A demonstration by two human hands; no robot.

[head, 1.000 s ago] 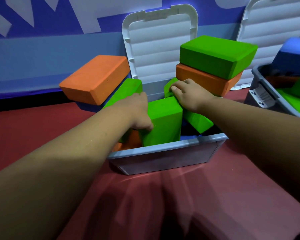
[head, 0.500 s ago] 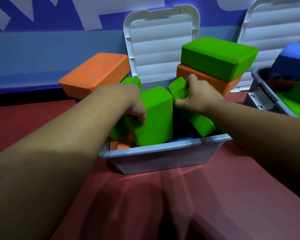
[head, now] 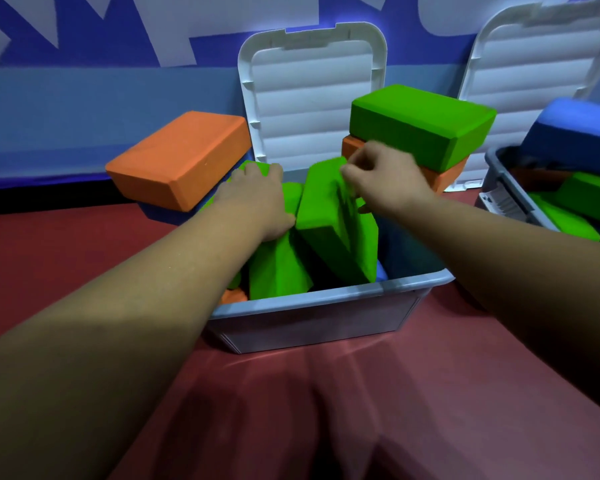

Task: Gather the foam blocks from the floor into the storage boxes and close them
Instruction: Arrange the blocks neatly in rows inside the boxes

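Observation:
A grey storage box (head: 326, 299) stands on the red floor with its white lid (head: 312, 95) propped open against the wall. Several foam blocks stick out of it. My right hand (head: 381, 178) grips the top of a tilted green block (head: 329, 230) in the middle. My left hand (head: 257, 202) rests palm down on another green block (head: 278, 268) beside it. An orange block (head: 181, 157) overhangs the box's left side on a blue one. A green block (head: 420, 123) lies on an orange block (head: 444, 174) at the right rear.
A second grey box (head: 499, 188) at the right holds green blocks (head: 575, 209) and a blue block (head: 575, 129), with its white lid (head: 534, 53) open against the blue and white wall. Red floor lies in front.
My right hand has lifted its green block up and tilted it toward the middle. My left hand has slid from the block's front face onto the green block at the left.

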